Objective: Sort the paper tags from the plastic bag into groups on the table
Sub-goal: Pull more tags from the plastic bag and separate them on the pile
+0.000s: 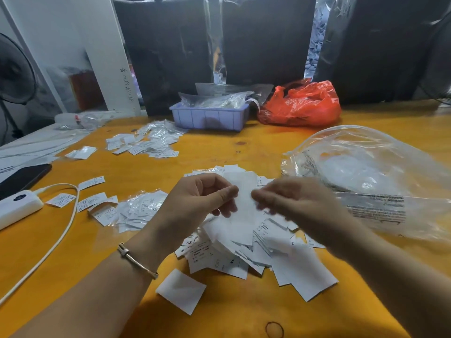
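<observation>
— Honestly, what can you not read in this view?

— Your right hand (290, 198) is blurred, so I cannot tell if its fingers pinch the white paper tag (240, 191) or only touch its edge. The print on the tags is mostly too small; only some "XS" and "S" letters show.

— And your left hand (195, 201)?

— It is raised above the main pile of tags (256, 242), fingers curled, thumb pressing the tag from the front, so it holds that tag. A bracelet (136, 261) sits on that wrist.

— Where is the plastic bag (371, 176)?

— Just to the right of your right hand, lying on the table (219, 313), its far side cut off by the frame. Left of your left hand lies a smaller group of tags (136, 211), and another group (148, 142) lies further ahead.
</observation>
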Demonstrator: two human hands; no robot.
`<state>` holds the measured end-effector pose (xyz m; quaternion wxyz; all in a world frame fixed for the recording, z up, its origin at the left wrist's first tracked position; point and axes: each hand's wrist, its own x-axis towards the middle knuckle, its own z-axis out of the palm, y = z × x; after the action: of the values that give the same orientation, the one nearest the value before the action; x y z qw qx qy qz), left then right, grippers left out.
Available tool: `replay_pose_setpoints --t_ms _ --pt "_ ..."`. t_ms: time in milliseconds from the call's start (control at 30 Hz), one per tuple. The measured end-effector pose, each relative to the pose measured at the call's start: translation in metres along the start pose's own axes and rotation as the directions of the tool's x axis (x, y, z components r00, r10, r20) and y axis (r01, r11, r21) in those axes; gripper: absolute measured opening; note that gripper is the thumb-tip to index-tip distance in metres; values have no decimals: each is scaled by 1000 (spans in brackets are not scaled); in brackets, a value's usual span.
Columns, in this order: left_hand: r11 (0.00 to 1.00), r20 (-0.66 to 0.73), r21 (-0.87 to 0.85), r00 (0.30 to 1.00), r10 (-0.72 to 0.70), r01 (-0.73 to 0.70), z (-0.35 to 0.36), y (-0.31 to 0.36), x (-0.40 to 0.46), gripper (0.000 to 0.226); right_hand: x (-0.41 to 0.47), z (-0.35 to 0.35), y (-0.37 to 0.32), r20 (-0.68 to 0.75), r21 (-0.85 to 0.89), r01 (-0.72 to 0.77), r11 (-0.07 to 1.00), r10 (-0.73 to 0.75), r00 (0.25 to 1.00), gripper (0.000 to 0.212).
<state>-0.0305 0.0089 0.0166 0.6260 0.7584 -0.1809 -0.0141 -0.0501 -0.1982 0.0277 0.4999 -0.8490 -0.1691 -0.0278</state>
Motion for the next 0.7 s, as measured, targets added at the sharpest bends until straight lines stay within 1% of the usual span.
replay_pose_setpoints --t_ms 33,67,133,167,200,300,367,400,433,500,533,567,633,667,700 --pt "1000 10 -5 1000 8 -8 1 0 0 26 -2 8 1 89 63 -54 997 49 995 48" --pt "1000 21 -8 1000 13 -13 2 1 -1 25 -3 13 3 137 109 -75 991 60 989 42" --pt "1000 39 -2 999 11 -11 3 2 -1 23 -2 14 7 147 189 -87 978 59 987 21" --pt "1000 48 7 999 5 -6 2 2 -1 21 0 12 10 135 227 -93 970 63 989 13" --pt "1000 60 20 998 -2 1 2 2 -2 18 1 9 12 123 262 -96 960 66 990 10" --pt "998 117 48 992 -54 48 -1 4 -2 8 5 3 17 84 359 -104 928 79 993 15" --pt "993 182 60 977 -110 101 -3 5 -3 9 6 1 18 72 386 -106 916 85 994 19" --pt "990 216 75 967 -132 118 -3 5 -4 11 6 1 18 67 364 -93 927 73 995 19" --pt "988 239 95 960 -144 125 -2 6 -4 16 5 2 18 60 298 -57 953 41 997 17" --pt "986 246 125 959 -142 114 -1 7 -4 21 5 8 18 54 70 53 996 -57 997 18" --pt "986 242 134 961 -133 103 -1 7 -4 22 5 11 18 55 -28 100 995 -98 994 19" --pt "986 245 143 962 -124 90 -1 7 -4 21 4 13 17 54 -80 133 988 -129 990 19" --pt "983 266 169 957 -112 68 -2 7 -4 10 3 16 14 24 -111 180 977 -179 984 20" --pt "981 263 185 959 -106 58 -2 7 -4 5 3 17 14 -6 -116 193 974 -195 981 22" --pt "980 235 192 967 -94 49 -3 7 -4 4 4 17 14 -41 -129 193 973 -199 979 26"
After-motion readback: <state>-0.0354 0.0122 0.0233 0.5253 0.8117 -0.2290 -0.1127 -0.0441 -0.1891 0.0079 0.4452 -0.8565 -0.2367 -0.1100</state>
